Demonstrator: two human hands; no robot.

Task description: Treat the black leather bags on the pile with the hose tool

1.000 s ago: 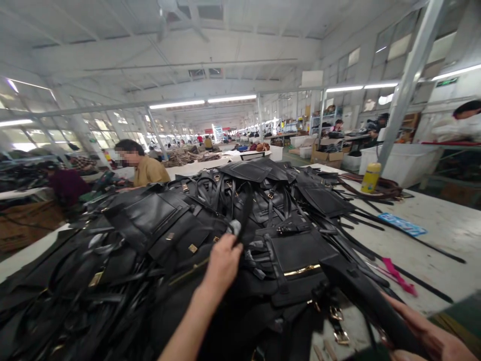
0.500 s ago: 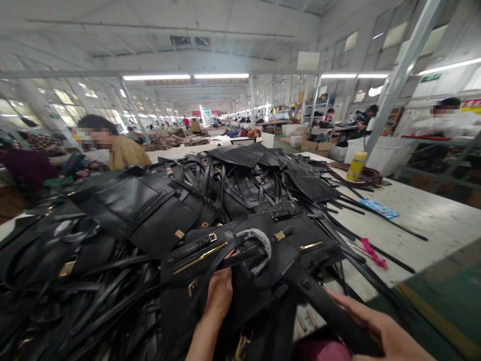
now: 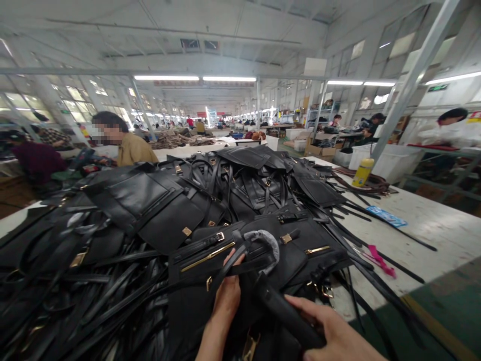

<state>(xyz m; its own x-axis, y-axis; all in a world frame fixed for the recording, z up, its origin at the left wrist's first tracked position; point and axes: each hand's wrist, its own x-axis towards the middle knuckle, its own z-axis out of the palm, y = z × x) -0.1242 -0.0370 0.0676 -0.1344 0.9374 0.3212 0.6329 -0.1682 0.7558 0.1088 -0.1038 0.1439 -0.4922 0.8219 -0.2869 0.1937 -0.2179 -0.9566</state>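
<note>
My left hand (image 3: pixel 228 293) is closed round a thin black strap (image 3: pixel 244 263), its fingers partly hidden behind it. Under it lies a black leather bag (image 3: pixel 203 281) with gold zippers and buckles. A curved bag handle (image 3: pixel 276 250) in clear plastic wrap arches just past my fingertips. At the lower right my right hand (image 3: pixel 330 326) grips a wide black strap (image 3: pixel 287 313), thumb and fingers on either side. The strap's far end reaches toward the wrapped handle. Below, a gold clasp (image 3: pixel 250 346) shows at the picture's bottom edge.
Black bags (image 3: pixel 150 200) and tangled straps pile across the white table (image 3: pixel 443 225). On its right side are a yellow bottle (image 3: pixel 363 173), coiled brown straps (image 3: pixel 379 188), a blue-and-white card (image 3: pixel 387 216) and a pink ribbon (image 3: pixel 381 260). A co-worker in tan (image 3: pixel 137 149) is beyond the pile.
My right hand has moved left, bringing the wide strap closer to my left hand. My left hand keeps its hold on the thin strap. The whole view has shifted slightly.
</note>
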